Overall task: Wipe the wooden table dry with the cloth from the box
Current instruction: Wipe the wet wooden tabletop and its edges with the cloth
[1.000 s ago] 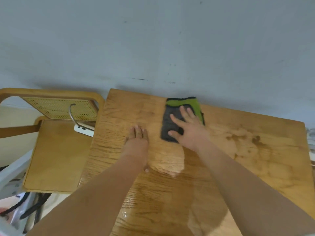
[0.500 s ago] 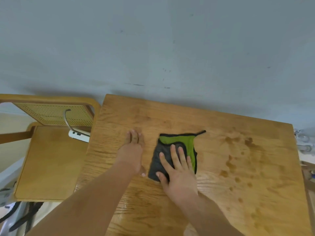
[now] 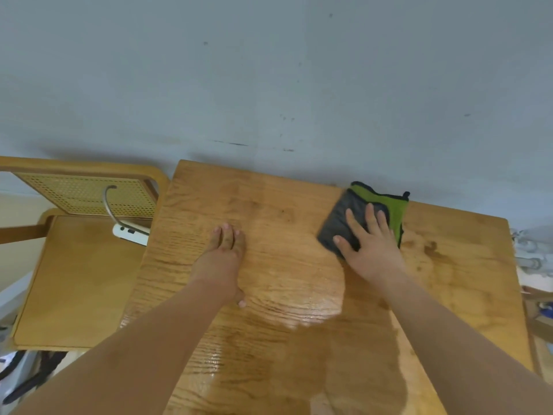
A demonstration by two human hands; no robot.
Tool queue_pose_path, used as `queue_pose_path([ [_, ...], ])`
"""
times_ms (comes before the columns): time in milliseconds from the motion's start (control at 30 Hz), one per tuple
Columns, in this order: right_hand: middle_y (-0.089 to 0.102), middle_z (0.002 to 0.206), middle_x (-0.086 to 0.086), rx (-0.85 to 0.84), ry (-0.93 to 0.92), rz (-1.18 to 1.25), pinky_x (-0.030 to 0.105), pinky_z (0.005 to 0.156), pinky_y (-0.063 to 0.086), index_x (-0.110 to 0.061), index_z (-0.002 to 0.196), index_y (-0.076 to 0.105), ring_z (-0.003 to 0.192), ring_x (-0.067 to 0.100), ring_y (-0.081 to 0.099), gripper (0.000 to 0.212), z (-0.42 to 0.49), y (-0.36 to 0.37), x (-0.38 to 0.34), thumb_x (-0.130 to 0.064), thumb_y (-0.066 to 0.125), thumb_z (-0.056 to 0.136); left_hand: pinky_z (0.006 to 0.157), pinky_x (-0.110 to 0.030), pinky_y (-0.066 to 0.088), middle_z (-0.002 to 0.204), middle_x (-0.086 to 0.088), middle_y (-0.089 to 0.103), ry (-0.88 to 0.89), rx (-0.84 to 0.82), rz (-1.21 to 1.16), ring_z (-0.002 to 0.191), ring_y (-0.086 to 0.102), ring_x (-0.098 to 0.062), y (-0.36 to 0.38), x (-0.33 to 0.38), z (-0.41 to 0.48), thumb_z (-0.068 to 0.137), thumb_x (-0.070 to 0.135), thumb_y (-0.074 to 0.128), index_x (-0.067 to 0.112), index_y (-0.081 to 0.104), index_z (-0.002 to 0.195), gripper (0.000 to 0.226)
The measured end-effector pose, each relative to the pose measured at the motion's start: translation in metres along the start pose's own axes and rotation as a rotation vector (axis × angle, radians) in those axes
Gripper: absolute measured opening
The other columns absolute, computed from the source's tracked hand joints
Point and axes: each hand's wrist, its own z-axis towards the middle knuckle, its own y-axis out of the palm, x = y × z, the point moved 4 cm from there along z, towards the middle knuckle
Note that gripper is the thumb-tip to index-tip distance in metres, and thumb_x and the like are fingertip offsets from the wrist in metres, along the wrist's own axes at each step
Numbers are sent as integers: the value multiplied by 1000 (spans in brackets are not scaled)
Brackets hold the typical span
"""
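Wooden table (image 3: 284,205), grained top, far edge against a grey wall (image 3: 269,70); a chair (image 3: 74,280) stands at frame left.

Step in hand (judged): the drying wipe itself, with the cloth already out on the top and under pressure. The box is not in view.

Cloth (image 3: 336,226): folded, grey face up, with a green layer showing along its far and right edges. It lies upper right of frame centre, at the table's far edge just beside the wall.

Right hand (image 3: 371,250): fingers (image 3: 353,223) straight and spread, pressing flat on the grey face and not curled round it. The tips stop just short of the green band, the thumb lies at the cloth's near left corner, and the palm overhangs the near edge onto wood.

Left hand (image 3: 223,259): fingers straight and together, palm flat on bare wood left of centre, well apart from the cloth and holding nothing.

Work left (judged): dark damp blotches (image 3: 431,250) just right of the cloth, and a glossy film (image 3: 314,298) at lower centre.

Next move calls for: even, flat pressure to carry the cloth over the blotches at right, then down through the film, with the left hand as a brace.
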Motion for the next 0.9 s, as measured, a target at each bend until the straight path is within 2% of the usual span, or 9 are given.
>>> queue_pose_path([
  [133,-28,167,2,31,60,-33,50,127,1,-41,161,-8,155,28,-23,70,-51,35,-19,-68,15,101,129,-40,10,167,-16,-28,7,7,-46,155,-25,-35,4,-1,-2,70,62,85,8,-25,158,151],
  [267,-38,162,3,-57,-64,-80,50,126,-8,-45,156,-21,150,30,-34,66,-93,69,-80,-64,16,104,129,-40,12,166,-10,-34,8,29,-126,154,-28,-30,6,-4,-2,68,59,88,12,-28,157,154],
  [300,-34,164,4,-69,-131,-86,50,125,-8,-46,155,-18,151,31,-31,65,-101,80,-97,-63,19,104,129,-40,12,165,-9,-34,11,37,-134,154,-28,-30,6,-5,-2,69,58,88,13,-27,158,152],
  [400,3,172,7,-18,-253,-47,54,119,11,-43,161,16,158,35,2,65,-108,95,-127,-63,31,101,128,-38,18,167,-5,-32,18,75,-197,155,-25,-26,6,-7,-2,75,46,88,17,-24,160,143],
  [467,-12,171,0,-22,-352,-126,54,122,6,-48,160,7,157,29,-13,65,-89,90,-131,-66,26,102,128,-36,15,167,-6,-31,37,87,-182,156,-24,-27,3,-8,-1,80,45,84,16,-24,160,137],
  [533,-36,163,-7,-70,-437,-218,51,126,-5,-54,156,-12,150,21,-34,65,-60,71,-131,-70,20,101,128,-37,15,166,-5,-32,38,76,-164,155,-25,-27,2,-9,2,76,52,86,15,-25,159,143],
  [567,-40,160,-9,-91,-451,-252,49,126,-6,-54,155,-15,149,20,-37,67,-44,56,-132,-71,20,101,128,-39,18,165,-4,-34,26,63,-162,154,-27,-27,2,-9,3,72,56,87,15,-26,159,148],
  [733,-31,165,-6,-100,-253,-149,50,127,-1,-51,158,-9,154,22,-26,72,27,9,-146,-70,29,101,128,-38,8,164,-9,-37,28,37,-122,152,-32,-29,4,-6,2,73,59,85,14,-29,156,149],
  [900,-29,167,0,0,-173,-85,52,127,-4,-45,160,-10,154,27,-24,68,18,21,-163,-65,22,103,127,-37,4,165,-8,-35,87,77,-176,153,-29,-28,6,-10,-6,77,56,84,12,-24,159,142],
])
